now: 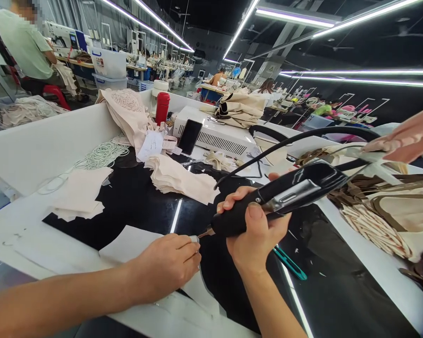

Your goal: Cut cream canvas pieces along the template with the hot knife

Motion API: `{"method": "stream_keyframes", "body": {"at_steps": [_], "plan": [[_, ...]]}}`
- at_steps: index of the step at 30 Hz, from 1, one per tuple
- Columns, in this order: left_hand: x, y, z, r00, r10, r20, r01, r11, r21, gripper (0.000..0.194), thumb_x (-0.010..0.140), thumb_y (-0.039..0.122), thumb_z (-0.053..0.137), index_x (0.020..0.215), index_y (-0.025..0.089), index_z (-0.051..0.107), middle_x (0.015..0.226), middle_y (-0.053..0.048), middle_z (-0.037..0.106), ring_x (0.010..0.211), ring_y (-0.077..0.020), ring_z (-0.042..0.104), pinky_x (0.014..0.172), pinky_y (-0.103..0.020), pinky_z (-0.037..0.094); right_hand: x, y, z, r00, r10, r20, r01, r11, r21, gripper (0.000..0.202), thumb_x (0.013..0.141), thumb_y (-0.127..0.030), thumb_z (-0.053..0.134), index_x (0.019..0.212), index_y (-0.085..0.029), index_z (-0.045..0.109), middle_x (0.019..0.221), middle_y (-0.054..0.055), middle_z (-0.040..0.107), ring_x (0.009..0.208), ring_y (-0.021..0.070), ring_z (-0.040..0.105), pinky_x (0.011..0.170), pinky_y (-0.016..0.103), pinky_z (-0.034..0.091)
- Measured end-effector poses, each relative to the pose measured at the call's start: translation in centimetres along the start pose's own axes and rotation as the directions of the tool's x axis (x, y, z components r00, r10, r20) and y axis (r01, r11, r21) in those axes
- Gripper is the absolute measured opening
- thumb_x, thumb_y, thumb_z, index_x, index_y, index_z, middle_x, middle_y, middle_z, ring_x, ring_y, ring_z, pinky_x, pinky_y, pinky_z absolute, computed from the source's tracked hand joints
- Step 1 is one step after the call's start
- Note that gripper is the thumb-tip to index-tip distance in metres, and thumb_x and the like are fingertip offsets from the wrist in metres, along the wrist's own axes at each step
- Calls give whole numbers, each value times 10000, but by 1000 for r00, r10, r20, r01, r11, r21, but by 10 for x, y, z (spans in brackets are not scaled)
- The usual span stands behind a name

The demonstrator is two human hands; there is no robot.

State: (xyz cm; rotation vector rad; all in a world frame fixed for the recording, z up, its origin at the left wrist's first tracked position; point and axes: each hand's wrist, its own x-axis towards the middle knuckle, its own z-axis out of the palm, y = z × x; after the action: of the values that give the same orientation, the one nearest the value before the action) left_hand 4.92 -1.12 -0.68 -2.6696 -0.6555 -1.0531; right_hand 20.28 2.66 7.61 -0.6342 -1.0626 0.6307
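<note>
My right hand (255,227) is wrapped round a black handheld tool (268,202) with a silver lever and a cable. Its narrow metal tip points left, at my left hand (167,267). The fingers of my left hand are closed on a small whitish piece (194,239), right at the tool's tip; what exactly it is stays partly hidden. A white sheet (130,241) lies under and behind my left hand on the black glossy surface (134,202). Beyond it are a stack of pale fabric pieces (181,178) and a second pale stack (81,190) to the left.
A teal cutter (291,263) lies right of my right wrist. Behind stand a white vented machine (211,134), a phone (190,136) and a red bottle (162,108). Brown and beige fabric (391,216) is piled at right. A person (26,44) sits at far left.
</note>
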Motion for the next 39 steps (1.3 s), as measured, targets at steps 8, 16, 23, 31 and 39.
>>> {"method": "stream_keyframes", "body": {"at_steps": [8,16,23,31,39], "plan": [[-2,-1,-3,1000,2,-2,-2,1000,-8,194,1020,48,527,991,86,715,1077,-105,773,968,-213,730,813,-329,629,-5,5,-2,999,-31,30,31,999,-22,413,865,-324,788,1233,-321,599,830,-58,668,590,115,603,544,271,557],[-5,1,-9,999,-22,25,22,1000,-11,190,1008,47,527,1015,84,714,1128,-128,767,995,-232,729,784,-337,636,-7,7,-3,997,-52,65,55,997,-50,432,880,-271,743,1282,-320,592,828,-58,688,589,122,632,577,293,585],[-5,2,-7,1000,-18,1,18,999,27,210,985,20,520,1009,77,722,1081,-143,775,979,-227,732,828,-332,630,-6,5,-2,997,-40,62,42,999,-31,434,875,-252,746,1279,-326,606,830,-60,686,583,121,623,567,298,577],[-6,2,-4,1000,-10,28,9,999,46,180,970,14,542,1007,75,707,1069,-146,769,972,-239,744,798,-329,637,-6,7,-4,996,-54,72,56,998,-34,415,899,-276,759,1274,-323,586,843,-62,692,594,119,624,572,292,574],[-12,2,1,999,3,54,-8,996,86,167,992,46,550,1008,93,709,1083,-134,771,1019,-228,736,874,-333,641,-2,2,1,998,-62,1,61,997,-45,494,865,-378,806,1293,-325,566,813,-63,679,570,131,611,520,281,530]]}}
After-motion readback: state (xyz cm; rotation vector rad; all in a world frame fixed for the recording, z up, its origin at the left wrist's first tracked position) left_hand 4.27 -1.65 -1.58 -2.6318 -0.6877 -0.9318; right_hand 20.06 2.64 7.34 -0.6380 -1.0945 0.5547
